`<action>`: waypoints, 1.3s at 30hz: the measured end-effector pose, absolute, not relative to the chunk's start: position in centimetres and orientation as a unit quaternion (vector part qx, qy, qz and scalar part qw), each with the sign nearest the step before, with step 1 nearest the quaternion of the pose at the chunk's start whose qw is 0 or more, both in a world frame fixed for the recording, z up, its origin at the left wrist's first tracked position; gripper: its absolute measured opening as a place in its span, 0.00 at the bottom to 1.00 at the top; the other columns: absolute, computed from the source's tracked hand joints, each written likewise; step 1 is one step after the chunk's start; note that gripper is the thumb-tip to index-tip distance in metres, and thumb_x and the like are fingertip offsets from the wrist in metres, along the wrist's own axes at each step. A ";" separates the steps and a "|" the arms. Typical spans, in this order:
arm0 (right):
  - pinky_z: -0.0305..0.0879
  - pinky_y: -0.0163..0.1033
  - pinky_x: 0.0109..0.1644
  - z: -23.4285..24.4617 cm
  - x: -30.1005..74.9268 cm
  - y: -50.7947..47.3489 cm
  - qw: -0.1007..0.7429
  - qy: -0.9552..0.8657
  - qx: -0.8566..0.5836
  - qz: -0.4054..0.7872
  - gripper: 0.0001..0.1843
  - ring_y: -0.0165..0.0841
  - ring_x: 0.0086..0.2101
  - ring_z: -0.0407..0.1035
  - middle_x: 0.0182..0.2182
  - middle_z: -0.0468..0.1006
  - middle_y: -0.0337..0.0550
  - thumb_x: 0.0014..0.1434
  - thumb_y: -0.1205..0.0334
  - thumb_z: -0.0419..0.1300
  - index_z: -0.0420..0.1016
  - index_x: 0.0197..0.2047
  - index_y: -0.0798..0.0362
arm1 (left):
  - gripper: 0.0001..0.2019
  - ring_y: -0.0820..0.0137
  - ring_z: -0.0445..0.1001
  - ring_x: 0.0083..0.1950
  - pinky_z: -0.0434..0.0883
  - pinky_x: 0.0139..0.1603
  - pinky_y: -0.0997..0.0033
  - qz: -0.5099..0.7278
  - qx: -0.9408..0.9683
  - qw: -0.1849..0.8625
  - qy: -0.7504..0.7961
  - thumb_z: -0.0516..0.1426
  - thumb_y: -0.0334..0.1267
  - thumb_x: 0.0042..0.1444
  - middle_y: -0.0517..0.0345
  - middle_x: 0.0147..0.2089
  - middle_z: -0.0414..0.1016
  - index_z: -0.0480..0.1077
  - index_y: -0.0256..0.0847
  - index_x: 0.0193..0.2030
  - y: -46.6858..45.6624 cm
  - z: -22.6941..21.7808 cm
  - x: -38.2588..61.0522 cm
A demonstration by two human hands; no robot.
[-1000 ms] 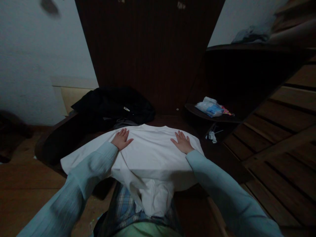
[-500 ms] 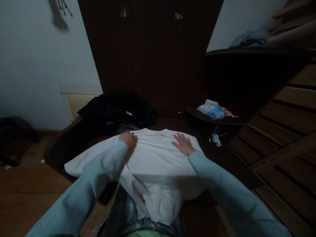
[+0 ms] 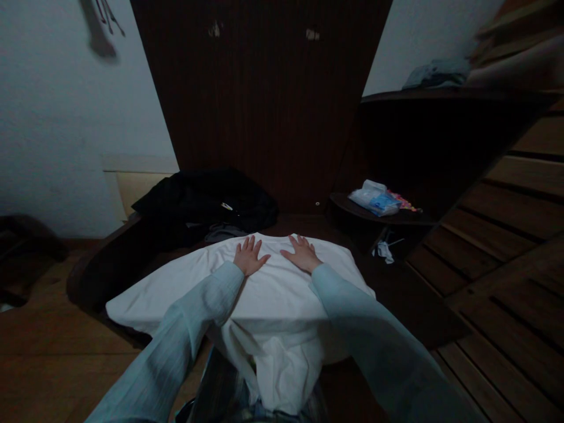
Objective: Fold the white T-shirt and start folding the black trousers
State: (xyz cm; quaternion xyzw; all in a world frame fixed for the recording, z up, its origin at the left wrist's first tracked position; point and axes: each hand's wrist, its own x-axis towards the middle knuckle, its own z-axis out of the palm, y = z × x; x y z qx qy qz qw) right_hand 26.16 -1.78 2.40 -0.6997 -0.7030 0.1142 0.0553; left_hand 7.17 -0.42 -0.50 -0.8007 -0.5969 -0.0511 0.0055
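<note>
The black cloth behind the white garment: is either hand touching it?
No, the left hand and right hand both lie on the white garment, apart from the black cloth.

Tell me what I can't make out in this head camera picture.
All in the head view:
Both palms: hidden, as the left hand and right hand lie face down on the white garment.
Stacked things, top right: blurred, cut off by the edge.
Dark object, left: cut off by the edge, lost in shadow.
Plastic package: print too small.
</note>
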 end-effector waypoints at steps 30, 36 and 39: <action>0.30 0.54 0.61 0.0 24.8 -1.8 0.056 -0.739 -0.664 0.101 0.37 0.41 0.62 0.31 0.65 0.38 0.44 0.55 0.36 0.37 0.44 0.64 0.44 | 0.41 0.41 0.44 0.64 0.55 0.51 0.39 0.044 -0.649 -0.012 -0.760 0.39 0.65 0.50 0.36 0.66 0.43 0.48 0.36 0.64 -6.2 1.0 -0.8; 0.31 0.53 0.62 0.1 26.7 -1.3 0.046 -0.731 -0.675 0.091 0.37 0.41 0.62 0.31 0.64 0.38 0.46 0.56 0.37 0.37 0.44 0.64 0.47 | 0.43 0.44 0.37 0.65 0.46 0.56 0.37 0.051 -0.680 -0.048 -0.730 0.38 0.66 0.49 0.41 0.67 0.36 0.42 0.39 0.65 -2.8 0.8 0.0; 0.32 0.53 0.62 0.4 28.0 -0.7 0.039 -0.723 -0.684 0.085 0.35 0.40 0.62 0.32 0.64 0.39 0.45 0.57 0.39 0.37 0.44 0.64 0.47 | 0.42 0.46 0.35 0.66 0.45 0.57 0.38 0.033 -0.705 -0.041 -0.707 0.37 0.66 0.49 0.43 0.68 0.36 0.42 0.41 0.65 -1.5 0.5 0.4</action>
